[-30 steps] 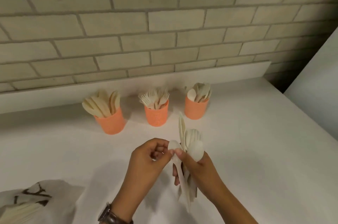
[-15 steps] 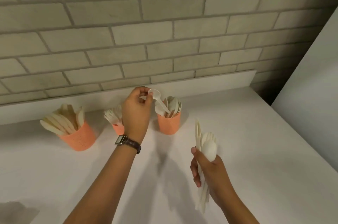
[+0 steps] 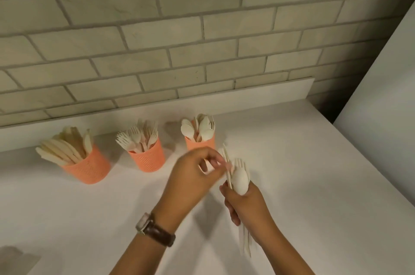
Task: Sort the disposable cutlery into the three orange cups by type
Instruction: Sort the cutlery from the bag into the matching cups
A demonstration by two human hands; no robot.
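Three orange cups stand in a row near the back of the white counter: a left cup (image 3: pixel 89 169) with knives, a middle cup (image 3: pixel 148 159) with forks, a right cup (image 3: pixel 197 143) with spoons. My right hand (image 3: pixel 244 209) is closed around a bundle of pale cutlery (image 3: pixel 239 179), a spoon bowl foremost, a fork and a knife tip showing behind it, the handles sticking out below. My left hand (image 3: pixel 193 176), blurred and with a watch on its wrist, has its fingertips at the top of that bundle. Whether they pinch a piece is unclear.
A brick wall with a low white ledge (image 3: pixel 157 108) runs behind the cups. A white panel (image 3: pixel 381 86) rises at the right. The counter's right edge (image 3: pixel 368 162) slants away. A grey shape (image 3: pixel 13 259) lies at the bottom left corner.
My left hand carried a spoon to the right cup, left it there, and has come back to the bundle. My right hand kept hold of the bundle.
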